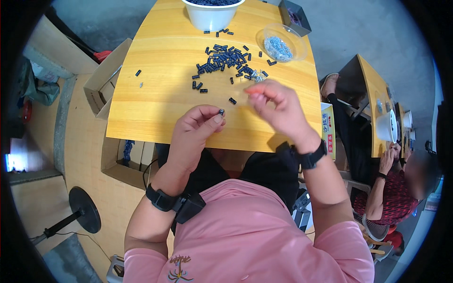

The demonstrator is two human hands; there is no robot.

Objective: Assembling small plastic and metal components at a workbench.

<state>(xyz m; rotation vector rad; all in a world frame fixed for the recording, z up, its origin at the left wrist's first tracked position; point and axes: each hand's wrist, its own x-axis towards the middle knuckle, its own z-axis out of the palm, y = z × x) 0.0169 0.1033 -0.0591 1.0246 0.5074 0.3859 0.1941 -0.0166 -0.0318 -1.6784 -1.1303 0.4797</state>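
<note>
Between the thumb and forefinger of my left hand (198, 126) is a small black plastic piece (221, 112), held just above the near part of the table. My right hand (279, 107) is closed, its thumb and fingers drawn together and slightly smeared by motion. Whatever it may pinch is too small to make out. Just beyond its fingertips lies a little heap of small silvery metal pieces (258, 75). A loose pile of black plastic pieces (224, 60) spreads farther back, and a single black piece (232, 101) lies between my hands.
A white tub (212, 16) full of dark pieces stands at the table's far edge. Right of it are a clear plastic bowl (278, 49) of silvery parts and a dark box (296, 19). Cardboard boxes (125, 162) sit left. Another person (389, 188) works at a table right.
</note>
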